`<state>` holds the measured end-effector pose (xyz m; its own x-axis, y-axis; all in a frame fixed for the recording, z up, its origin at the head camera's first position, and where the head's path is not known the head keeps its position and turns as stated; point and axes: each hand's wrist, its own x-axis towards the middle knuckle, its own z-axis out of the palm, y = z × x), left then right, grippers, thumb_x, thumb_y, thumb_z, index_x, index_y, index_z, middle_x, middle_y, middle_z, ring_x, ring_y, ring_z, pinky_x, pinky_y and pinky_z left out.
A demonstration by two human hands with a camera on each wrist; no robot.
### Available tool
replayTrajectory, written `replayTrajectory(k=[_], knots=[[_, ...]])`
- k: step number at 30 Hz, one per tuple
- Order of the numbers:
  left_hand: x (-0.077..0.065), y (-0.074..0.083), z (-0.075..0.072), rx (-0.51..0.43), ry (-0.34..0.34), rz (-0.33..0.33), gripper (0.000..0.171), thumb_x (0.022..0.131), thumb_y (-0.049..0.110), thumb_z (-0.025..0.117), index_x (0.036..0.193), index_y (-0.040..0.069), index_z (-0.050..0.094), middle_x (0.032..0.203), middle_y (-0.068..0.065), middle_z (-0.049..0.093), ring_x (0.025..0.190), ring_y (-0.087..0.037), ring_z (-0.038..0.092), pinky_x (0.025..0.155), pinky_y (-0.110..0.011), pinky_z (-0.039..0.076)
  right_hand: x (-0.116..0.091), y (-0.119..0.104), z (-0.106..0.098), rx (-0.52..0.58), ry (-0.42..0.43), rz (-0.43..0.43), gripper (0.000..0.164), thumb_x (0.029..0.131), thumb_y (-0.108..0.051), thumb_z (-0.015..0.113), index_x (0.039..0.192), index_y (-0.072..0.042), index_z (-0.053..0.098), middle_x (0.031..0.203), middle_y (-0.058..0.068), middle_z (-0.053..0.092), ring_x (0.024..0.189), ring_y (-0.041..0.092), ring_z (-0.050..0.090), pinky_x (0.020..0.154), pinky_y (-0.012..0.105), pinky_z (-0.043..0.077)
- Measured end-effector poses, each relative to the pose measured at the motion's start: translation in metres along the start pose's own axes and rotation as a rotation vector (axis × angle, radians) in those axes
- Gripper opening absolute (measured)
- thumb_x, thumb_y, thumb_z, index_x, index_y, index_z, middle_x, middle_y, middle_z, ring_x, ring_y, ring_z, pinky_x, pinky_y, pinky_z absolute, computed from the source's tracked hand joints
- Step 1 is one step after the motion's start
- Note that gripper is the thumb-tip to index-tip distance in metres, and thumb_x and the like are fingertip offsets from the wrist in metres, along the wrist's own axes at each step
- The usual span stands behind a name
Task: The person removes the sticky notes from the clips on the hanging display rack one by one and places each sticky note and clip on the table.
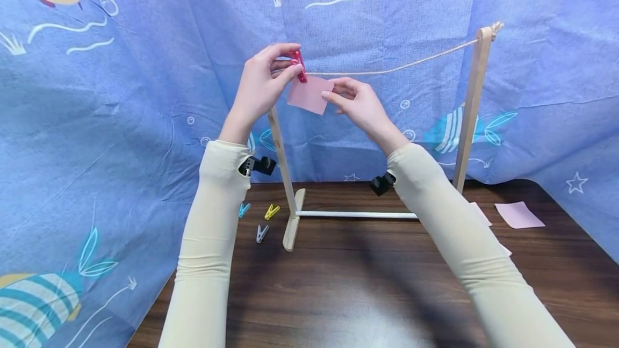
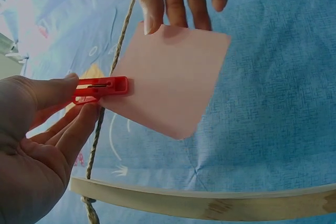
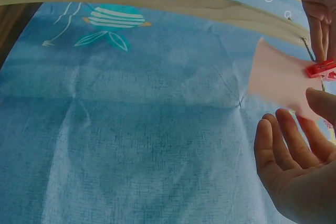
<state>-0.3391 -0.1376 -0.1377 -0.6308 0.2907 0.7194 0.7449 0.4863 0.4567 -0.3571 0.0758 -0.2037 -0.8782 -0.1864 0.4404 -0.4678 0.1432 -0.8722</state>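
Up at the rope (image 1: 382, 72), my left hand (image 1: 263, 80) pinches a red clothespin (image 2: 107, 86) between thumb and fingers. The clothespin's tip lies over the edge of a pink square of paper (image 1: 309, 95), right at the rope. My right hand (image 1: 360, 105) pinches the paper's right-hand side between thumb and index finger. In the left wrist view the paper (image 2: 173, 77) spreads out from the rope, with the right hand's fingers at its far edge. The right wrist view shows the right hand (image 3: 302, 156) just under the paper, its other fingers loosely bent.
The rope spans two wooden posts (image 1: 471, 106) joined low down by a white bar (image 1: 358, 214). Blue (image 1: 244, 209), yellow (image 1: 272, 211) and grey (image 1: 262, 233) clothespins lie on the dark table (image 1: 338, 283) at left. More pink papers (image 1: 519, 215) lie at right, partly behind the right sleeve.
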Motion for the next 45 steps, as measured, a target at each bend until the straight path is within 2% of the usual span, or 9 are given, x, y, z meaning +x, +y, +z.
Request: replayTrajectory(k=[5, 16, 20, 30, 35, 41, 45], knots=[[0.0, 0.001, 0.0, 0.04, -0.013, -0.017, 0.044, 0.097, 0.018, 0.069, 0.139, 0.004, 0.06, 0.128, -0.01, 0.064, 0.114, -0.016, 0.066, 0.098, -0.023, 0.051, -0.001, -0.005, 0.003, 0.001, 0.012, -0.033, 0.032, 0.099, -0.018, 0.066, 0.125, 0.001, 0.066, 0.122, 0.015, 0.069, 0.11, 0.02, 0.066, 0.085, 0.034, 0.057], [-0.006, -0.004, 0.002, 0.047, -0.038, -0.012, 0.033, 0.1, 0.013, 0.064, 0.13, 0.0, 0.062, 0.118, -0.012, 0.07, 0.112, -0.015, 0.066, 0.097, -0.024, 0.051, -0.004, -0.002, 0.004, -0.013, 0.0, -0.037, 0.024, 0.1, -0.017, 0.064, 0.116, 0.0, 0.068, 0.116, 0.013, 0.07, 0.106, 0.019, 0.066, 0.082, 0.032, 0.056], [-0.008, -0.004, 0.006, 0.023, -0.006, 0.006, 0.029, 0.099, 0.012, 0.066, 0.125, -0.001, 0.065, 0.113, -0.012, 0.071, 0.108, -0.015, 0.067, 0.094, -0.024, 0.053, -0.005, -0.001, 0.003, -0.013, -0.005, -0.035, 0.025, 0.1, -0.018, 0.065, 0.117, 0.0, 0.068, 0.118, 0.014, 0.07, 0.107, 0.02, 0.066, 0.082, 0.032, 0.056], [-0.01, 0.002, 0.012, -0.019, 0.065, 0.122, 0.02, 0.096, 0.008, 0.069, 0.113, -0.003, 0.069, 0.103, -0.011, 0.073, 0.1, -0.012, 0.07, 0.088, -0.024, 0.056, -0.009, 0.001, -0.005, -0.012, 0.021, -0.019, 0.024, 0.099, -0.017, 0.066, 0.116, 0.0, 0.069, 0.118, 0.015, 0.071, 0.105, 0.021, 0.067, 0.084, 0.034, 0.056], [-0.011, 0.004, 0.015, -0.06, 0.131, 0.176, 0.018, 0.093, 0.005, 0.071, 0.107, -0.006, 0.07, 0.098, -0.013, 0.074, 0.097, -0.017, 0.073, 0.088, -0.024, 0.056, -0.011, 0.004, -0.011, -0.02, 0.02, -0.017, 0.025, 0.1, -0.017, 0.065, 0.117, 0.0, 0.068, 0.12, 0.015, 0.07, 0.105, 0.021, 0.067, 0.084, 0.032, 0.055], [-0.01, 0.006, 0.015, -0.093, 0.216, 0.274, 0.015, 0.092, 0.004, 0.073, 0.103, -0.006, 0.071, 0.096, -0.014, 0.074, 0.093, -0.019, 0.074, 0.086, -0.027, 0.057, -0.015, 0.008, -0.017, -0.021, 0.031, -0.02, 0.025, 0.1, -0.016, 0.065, 0.117, 0.001, 0.068, 0.118, 0.015, 0.07, 0.103, 0.019, 0.066, 0.085, 0.034, 0.056], [-0.009, 0.009, 0.013, -0.098, 0.268, 0.271, 0.015, 0.091, 0.005, 0.075, 0.102, -0.004, 0.072, 0.097, -0.012, 0.075, 0.093, -0.016, 0.073, 0.086, -0.027, 0.057, -0.017, 0.009, -0.021, -0.031, 0.03, -0.008, 0.025, 0.1, -0.017, 0.065, 0.117, 0.0, 0.068, 0.118, 0.013, 0.07, 0.104, 0.019, 0.066, 0.083, 0.032, 0.056]])
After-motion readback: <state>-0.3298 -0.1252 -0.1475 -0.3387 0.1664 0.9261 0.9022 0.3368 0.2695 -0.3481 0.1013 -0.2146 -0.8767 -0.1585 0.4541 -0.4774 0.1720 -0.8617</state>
